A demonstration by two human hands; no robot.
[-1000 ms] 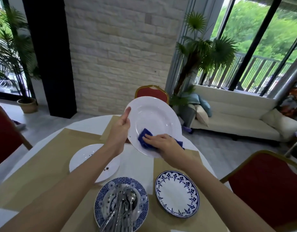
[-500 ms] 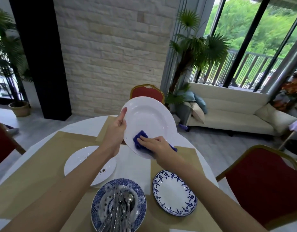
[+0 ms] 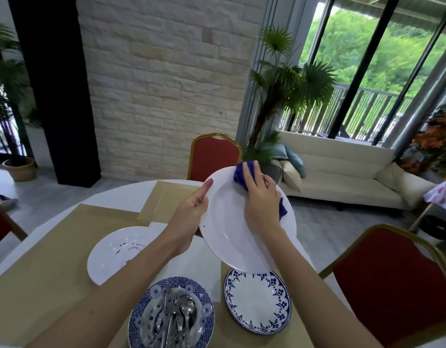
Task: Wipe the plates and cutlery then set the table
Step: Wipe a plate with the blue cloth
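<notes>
Head view. Left hand grips the white plate at its left rim, thumb laid along the front face and fingers curled out of sight behind. The plate is held tilted up off the counter, face toward the camera. Right hand lies flat on the plate, fingers straight and close together, pressing the blue cloth to the china; cloth shows beyond the fingertips and again beside the wrist. Change over the last second: cloth and right hand were low on the plate, near the rim closest to the body, and are now at the far top rim, so the stroke has swept across the face. Reading: this plate is well into its wipe, likely near done, though one small dark speck shows on the rim just by the left palm. Below the left forearm, a soiled plate with dark marks lies on a tan placemat, not yet wiped. Below both wrists, nearest the body, a patterned plate holds the heaped cutlery. Under the right forearm sits a blue-rimmed plate, its face looking clean. Most of the job is left: more wiping, then all the laying-out.
</notes>
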